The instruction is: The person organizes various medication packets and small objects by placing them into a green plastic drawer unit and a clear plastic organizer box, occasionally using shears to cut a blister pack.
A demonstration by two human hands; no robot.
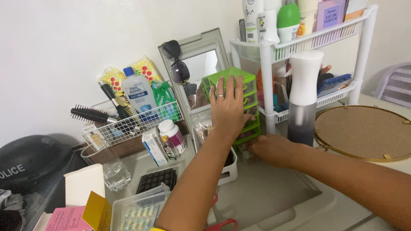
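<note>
Near the front edge of the worktop lies a clear lidded box of blister packs. Farther back, the right hand curls around the base of a green mini drawer tower, its long axis upright and drawer fronts facing left. The left hand presses flat, fingers spread, on its front, beside the white rack of bottles at the wall.

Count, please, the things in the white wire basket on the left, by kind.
In the wire basket:
Hairbrush: 2
Clear bottle with blue cap: 1
Yellow packets: 2
Green packet: 1
Total: 6, as far as shows.
</note>
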